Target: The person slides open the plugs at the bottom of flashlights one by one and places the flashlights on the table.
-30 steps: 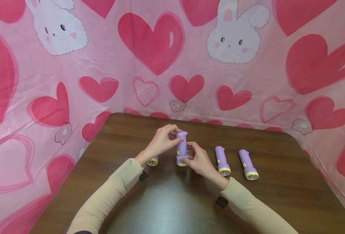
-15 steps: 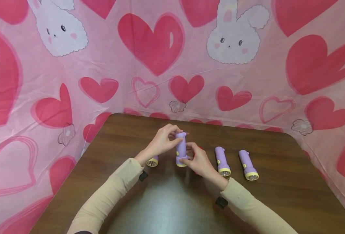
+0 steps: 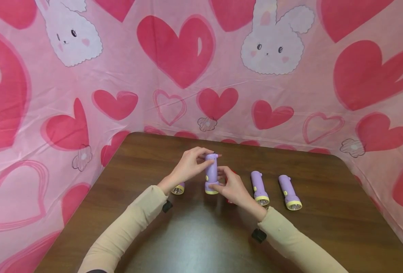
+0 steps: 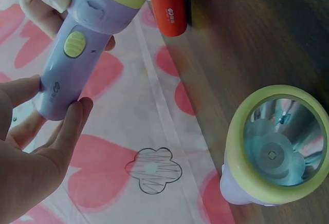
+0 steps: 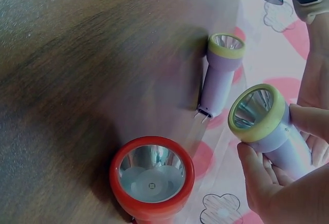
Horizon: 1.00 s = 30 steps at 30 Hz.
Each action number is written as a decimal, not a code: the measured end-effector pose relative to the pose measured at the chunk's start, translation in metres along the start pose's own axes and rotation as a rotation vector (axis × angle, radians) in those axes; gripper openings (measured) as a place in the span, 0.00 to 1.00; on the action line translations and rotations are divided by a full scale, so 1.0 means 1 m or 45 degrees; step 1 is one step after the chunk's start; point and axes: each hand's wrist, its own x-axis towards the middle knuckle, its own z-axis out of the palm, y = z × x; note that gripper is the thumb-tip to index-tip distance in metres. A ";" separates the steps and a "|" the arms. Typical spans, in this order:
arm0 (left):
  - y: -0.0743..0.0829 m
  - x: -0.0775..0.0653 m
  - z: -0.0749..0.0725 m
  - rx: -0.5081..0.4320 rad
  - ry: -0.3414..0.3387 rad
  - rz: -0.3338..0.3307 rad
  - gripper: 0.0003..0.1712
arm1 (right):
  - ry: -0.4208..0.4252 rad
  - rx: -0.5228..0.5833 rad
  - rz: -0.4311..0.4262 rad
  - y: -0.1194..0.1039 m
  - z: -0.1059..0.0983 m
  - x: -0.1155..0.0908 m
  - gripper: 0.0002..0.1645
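Both hands hold one purple flashlight (image 3: 211, 173) with a yellow rim and a yellow switch, lens end toward me. My left hand (image 3: 188, 166) pinches its tail end between thumb and fingers; in the left wrist view that hand (image 4: 38, 157) is near the tail, below the switch. At the lens end my right hand (image 3: 235, 188) grips the collar, and in the right wrist view its thumb and fingers sit on either side of the yellow rim. A red flashlight (image 5: 119, 183) lies under the right hand, mostly hidden in the head view.
Another purple flashlight (image 3: 178, 188) lies beside the left wrist, partly covered; small metal prongs show at its tail in the right wrist view. Two more, a nearer purple flashlight (image 3: 258, 187) and a farther purple flashlight (image 3: 289, 191), lie to the right on the brown table (image 3: 194, 235).
The held flashlight has shifted very slightly left between the hands. Both hands keep their hold, and the other flashlights have not moved.
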 end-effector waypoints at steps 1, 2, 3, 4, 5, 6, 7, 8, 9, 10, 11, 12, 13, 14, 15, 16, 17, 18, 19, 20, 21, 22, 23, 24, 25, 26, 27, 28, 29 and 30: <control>0.000 0.000 0.000 -0.005 -0.002 -0.002 0.16 | -0.005 0.005 0.010 0.000 0.000 0.000 0.32; -0.001 0.000 0.000 -0.010 -0.003 -0.005 0.16 | -0.009 0.007 0.020 0.000 0.000 0.000 0.32; -0.001 0.000 0.000 -0.013 -0.005 -0.007 0.16 | -0.012 0.011 0.034 -0.001 -0.001 0.000 0.32; -0.001 0.000 0.000 -0.013 -0.007 -0.011 0.17 | -0.018 0.011 0.045 -0.001 -0.001 0.000 0.32; -0.002 0.000 0.000 -0.016 -0.009 -0.015 0.17 | -0.026 0.016 0.059 -0.002 -0.001 0.000 0.32; -0.002 0.000 0.000 -0.019 -0.011 -0.024 0.17 | -0.035 0.022 0.076 -0.002 -0.002 0.000 0.32; -0.003 0.000 0.001 -0.024 -0.013 -0.031 0.17 | -0.043 0.027 0.096 -0.003 -0.002 0.001 0.32; -0.004 0.001 0.001 -0.024 -0.013 -0.040 0.17 | -0.054 0.033 0.110 -0.004 -0.002 0.001 0.32; -0.005 0.001 0.001 -0.025 -0.013 -0.050 0.17 | -0.065 0.037 0.123 -0.004 -0.002 0.001 0.32; -0.006 0.001 0.001 -0.029 -0.014 -0.061 0.17 | -0.075 0.041 0.137 -0.004 -0.003 0.002 0.33; -0.007 0.001 0.001 -0.034 -0.015 -0.068 0.16 | -0.083 0.047 0.150 -0.005 -0.003 0.002 0.33; -0.008 0.002 0.001 -0.038 -0.015 -0.080 0.16 | -0.089 0.053 0.164 -0.005 -0.003 0.003 0.33; -0.009 0.003 0.001 -0.041 -0.016 -0.086 0.16 | -0.093 0.053 0.171 -0.005 -0.003 0.003 0.33; -0.010 0.003 0.001 -0.044 -0.017 -0.093 0.16 | -0.097 0.053 0.175 -0.005 -0.003 0.004 0.33; -0.010 0.004 0.001 -0.048 -0.018 -0.096 0.16 | -0.098 0.051 0.180 -0.005 -0.003 0.004 0.33; -0.011 0.004 0.000 -0.047 -0.020 -0.099 0.17 | -0.099 0.057 0.187 -0.005 -0.003 0.005 0.33; -0.012 0.005 0.000 -0.046 -0.022 -0.106 0.17 | -0.100 0.057 0.189 -0.005 -0.003 0.006 0.33; -0.012 0.005 -0.001 -0.045 -0.023 -0.112 0.17 | -0.101 0.057 0.190 -0.006 -0.003 0.006 0.33; -0.013 0.005 -0.001 -0.040 -0.025 -0.115 0.17 | -0.103 0.056 0.188 -0.006 -0.003 0.007 0.33; -0.013 0.006 -0.002 -0.035 -0.028 -0.122 0.18 | -0.104 0.061 0.193 -0.006 -0.002 0.008 0.33; -0.014 0.006 -0.002 -0.029 -0.031 -0.127 0.18 | -0.105 0.066 0.199 -0.006 -0.002 0.009 0.33; -0.014 0.007 -0.002 -0.022 -0.035 -0.132 0.18 | -0.105 0.068 0.203 -0.006 -0.001 0.009 0.33; -0.015 0.007 -0.002 -0.018 -0.038 -0.136 0.18 | -0.105 0.064 0.206 -0.006 -0.001 0.010 0.33; -0.016 0.008 -0.002 -0.014 -0.042 -0.140 0.18 | -0.107 0.064 0.210 -0.006 -0.001 0.010 0.34; -0.016 0.008 -0.002 -0.010 -0.046 -0.145 0.18 | -0.109 0.064 0.218 -0.006 0.000 0.011 0.34; -0.017 0.008 -0.002 -0.007 -0.049 -0.150 0.18 | -0.111 0.064 0.227 -0.005 0.000 0.011 0.34; -0.018 0.008 -0.002 -0.004 -0.053 -0.153 0.18 | -0.114 0.064 0.236 -0.005 0.001 0.012 0.34; -0.019 0.009 -0.002 -0.001 -0.057 -0.161 0.18 | -0.117 0.065 0.246 -0.005 0.001 0.012 0.34; -0.020 0.009 -0.002 0.001 -0.062 -0.172 0.18 | -0.122 0.067 0.256 -0.004 0.001 0.013 0.34; -0.021 0.009 -0.002 0.003 -0.068 -0.184 0.17 | -0.128 0.064 0.259 -0.004 0.002 0.013 0.34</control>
